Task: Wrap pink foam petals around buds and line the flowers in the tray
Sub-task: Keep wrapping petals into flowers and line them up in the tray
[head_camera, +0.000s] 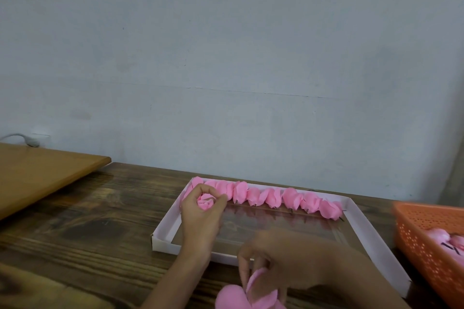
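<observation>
Currently, head view: the left hand (200,218) is gripping one pink flower (205,202) in curled fingers at the far left corner of the white tray (371,236), just beside the row of wrapped flowers (276,198) lying along the tray's far edge. The right hand (288,261), blurred, is pinching loose pink foam petals (251,293) at the near edge of the wooden table (100,221), just outside the tray's near rim. An orange basket (426,238) is sitting at the table's right edge, holding more pink pieces.

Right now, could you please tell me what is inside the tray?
A row of pink foam flowers lines the far wall of the tray. The left hand grips one more flower at the row's left end and covers whatever lies behind it.
</observation>
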### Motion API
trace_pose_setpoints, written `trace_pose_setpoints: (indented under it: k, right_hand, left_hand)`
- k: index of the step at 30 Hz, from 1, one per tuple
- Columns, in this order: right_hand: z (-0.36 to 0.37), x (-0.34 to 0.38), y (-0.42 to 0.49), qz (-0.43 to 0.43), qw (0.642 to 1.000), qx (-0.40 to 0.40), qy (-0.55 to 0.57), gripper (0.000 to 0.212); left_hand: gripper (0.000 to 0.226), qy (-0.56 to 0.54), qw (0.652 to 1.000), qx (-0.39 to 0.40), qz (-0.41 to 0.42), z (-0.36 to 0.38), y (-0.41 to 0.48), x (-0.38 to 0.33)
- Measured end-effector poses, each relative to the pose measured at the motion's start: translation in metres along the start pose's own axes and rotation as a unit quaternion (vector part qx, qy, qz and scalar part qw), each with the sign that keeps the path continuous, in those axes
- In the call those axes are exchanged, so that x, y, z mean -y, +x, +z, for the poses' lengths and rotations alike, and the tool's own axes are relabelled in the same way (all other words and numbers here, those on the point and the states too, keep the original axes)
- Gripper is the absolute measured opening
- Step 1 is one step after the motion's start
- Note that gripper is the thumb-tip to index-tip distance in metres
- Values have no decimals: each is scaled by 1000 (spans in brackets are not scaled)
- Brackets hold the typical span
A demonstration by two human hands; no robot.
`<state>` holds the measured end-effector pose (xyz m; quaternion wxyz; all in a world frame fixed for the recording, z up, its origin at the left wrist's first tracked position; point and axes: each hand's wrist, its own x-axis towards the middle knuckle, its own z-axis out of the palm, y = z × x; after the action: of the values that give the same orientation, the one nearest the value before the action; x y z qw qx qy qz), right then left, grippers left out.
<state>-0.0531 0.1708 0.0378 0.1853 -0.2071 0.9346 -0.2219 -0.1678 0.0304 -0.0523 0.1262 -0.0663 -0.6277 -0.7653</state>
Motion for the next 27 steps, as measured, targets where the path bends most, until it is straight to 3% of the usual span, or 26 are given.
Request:
trace_pose_setpoints:
  k: [6,11,18,24,27]
  right_hand:
    - [5,0,5,-41,997,-28,-66,12]
    - [5,-1,5,-17,996,-67,-48,24]
    - [1,-2,-1,-13,999,-46,-17,20]
    - [3,0,1,-13,999,-32,-34,40]
    - [0,0,-2,-6,995,-58,-85,40]
  left_hand:
    - [29,8,1000,4,-4,-1,-1,0]
    - [31,7,1000,8,-4,0,-1,-1]
    - [29,12,1000,9,-7,-1,-1,0]
    - [33,6,1000,8,-8,-1,0,0]
    - [35,4,1000,7,-8,-1,0,-1]
